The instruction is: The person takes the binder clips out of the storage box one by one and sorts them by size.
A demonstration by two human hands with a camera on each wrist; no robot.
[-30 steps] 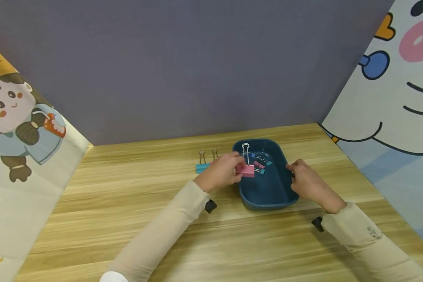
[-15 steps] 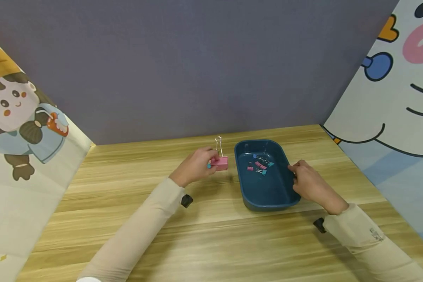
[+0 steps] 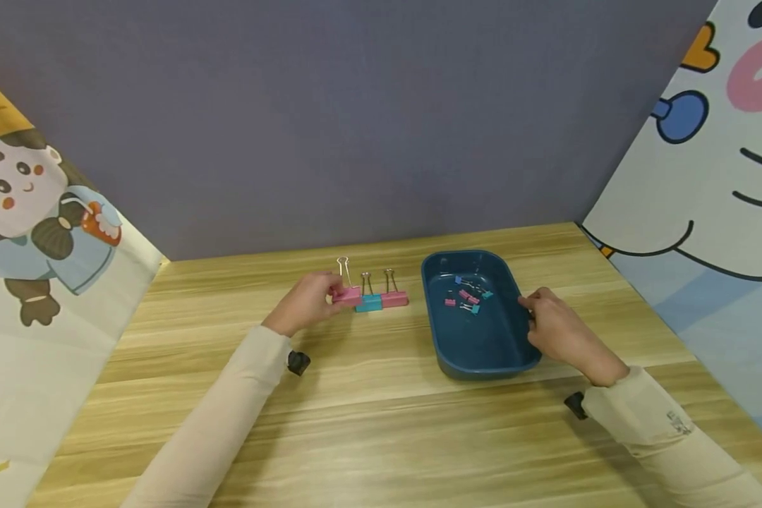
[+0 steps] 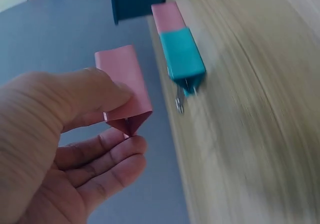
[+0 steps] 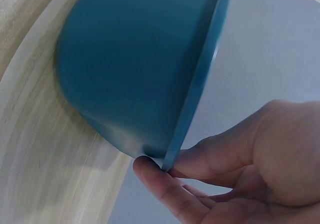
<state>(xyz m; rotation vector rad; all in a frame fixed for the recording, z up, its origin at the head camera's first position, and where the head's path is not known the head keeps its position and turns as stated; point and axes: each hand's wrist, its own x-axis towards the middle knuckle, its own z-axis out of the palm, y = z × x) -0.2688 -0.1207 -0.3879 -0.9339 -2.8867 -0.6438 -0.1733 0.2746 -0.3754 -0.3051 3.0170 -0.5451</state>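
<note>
Table (image 3: 368,430) in woodgrain, grey wall (image 3: 368,127), cartoon panels (image 3: 679,183), hands (image 3: 305,302) (image 3: 559,330) pinching pink clip (image 3: 348,297) (left) and bin rim (image 5: 198,79) (right)

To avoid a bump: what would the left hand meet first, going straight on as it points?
Probably the turquoise clip, just beyond the pink clip the left hand holds, though it might pass above.

plain grey back wall (image 3: 355,127) | cartoon-printed left panel (image 3: 44,353) | cartoon-printed right panel (image 3: 705,183) | pale wood-grain tabletop (image 3: 381,444)

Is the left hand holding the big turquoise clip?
No, the left hand pinches a pink clip, and the big turquoise clip sits on the table.
</note>
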